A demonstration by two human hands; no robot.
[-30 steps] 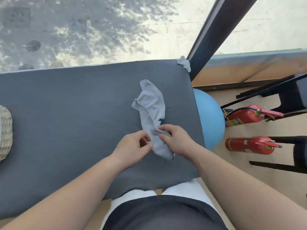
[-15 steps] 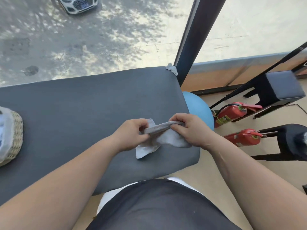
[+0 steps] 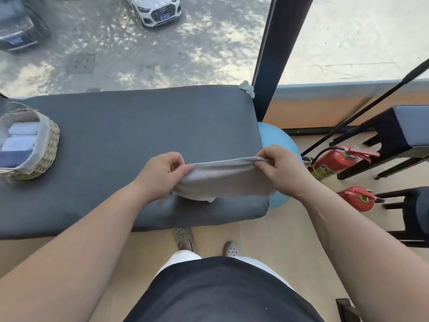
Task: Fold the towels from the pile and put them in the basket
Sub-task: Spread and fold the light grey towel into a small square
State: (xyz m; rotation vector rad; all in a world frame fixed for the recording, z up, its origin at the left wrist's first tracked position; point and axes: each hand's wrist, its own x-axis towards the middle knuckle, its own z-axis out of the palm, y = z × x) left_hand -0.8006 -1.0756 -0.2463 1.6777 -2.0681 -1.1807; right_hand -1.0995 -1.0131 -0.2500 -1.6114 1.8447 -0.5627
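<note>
Pinching a grey towel (image 3: 222,180) by its upper edge, left hand (image 3: 162,175) at one end and right hand (image 3: 283,173) at the other, with thumb and curled fingers closed on the cloth at both. Stretched taut just above the near right part of the dark padded bench (image 3: 130,126), lower edge drooping toward the bench top; cannot tell whether touching it. Below the front layer, a paler fold poking out, the rest of it hidden. Toward the bench's left end, a woven basket (image 3: 52,145) with a cloth liner, cut off by the frame edge, holding folded towels (image 3: 22,135) in white, pale blue and dark blue; hard to count. On the bench's far right corner, a small crumpled grey cloth (image 3: 247,88) beside a dark window post (image 3: 276,54). Past the bench's right end, a blue ball (image 3: 276,138), mostly hidden by bench and right hand, then two red fire extinguishers (image 3: 334,160) and dark stools (image 3: 404,135), cropped. Beyond the bench's far side, through glass, two parked cars (image 3: 160,10), both cut off.
</note>
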